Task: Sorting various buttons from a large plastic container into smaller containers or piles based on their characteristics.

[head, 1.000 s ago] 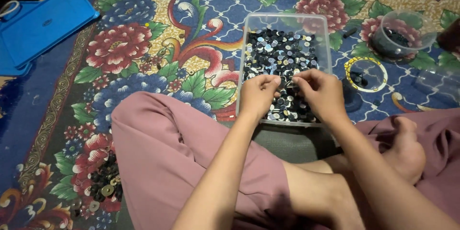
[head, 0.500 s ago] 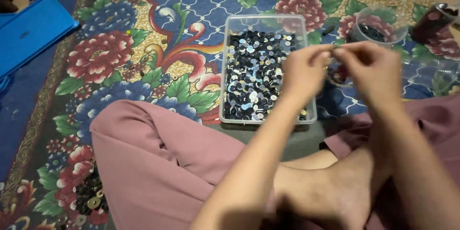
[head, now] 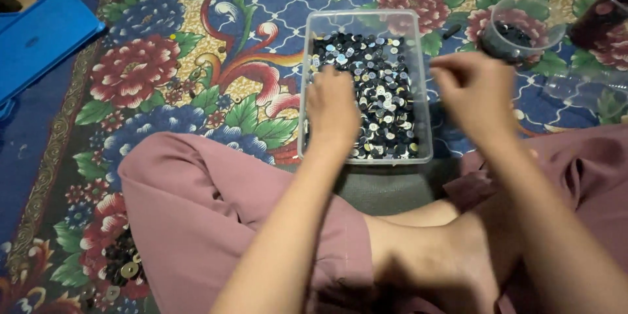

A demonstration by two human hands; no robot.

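A clear rectangular plastic container [head: 366, 16] full of small dark and silvery buttons [head: 386, 91] sits on the carpet in front of my crossed legs. My left hand [head: 332, 108] is down inside it at the left side, its fingertips buried among the buttons and hidden. My right hand [head: 476, 91] hovers, blurred, just right of the container with its fingers pinched together. Whether it holds anything is too small to see.
A round clear cup [head: 520, 33] with dark pieces stands at the far right, a dark object [head: 598, 18] beyond it. A clear plastic piece [head: 582, 88] lies right. A blue lid [head: 39, 42] lies far left. Loose metal discs [head: 121, 268] sit by my left knee.
Both hands were together above the container's right side. My left hand has dropped back into the buttons at the left, and my right hand has drifted slightly right.
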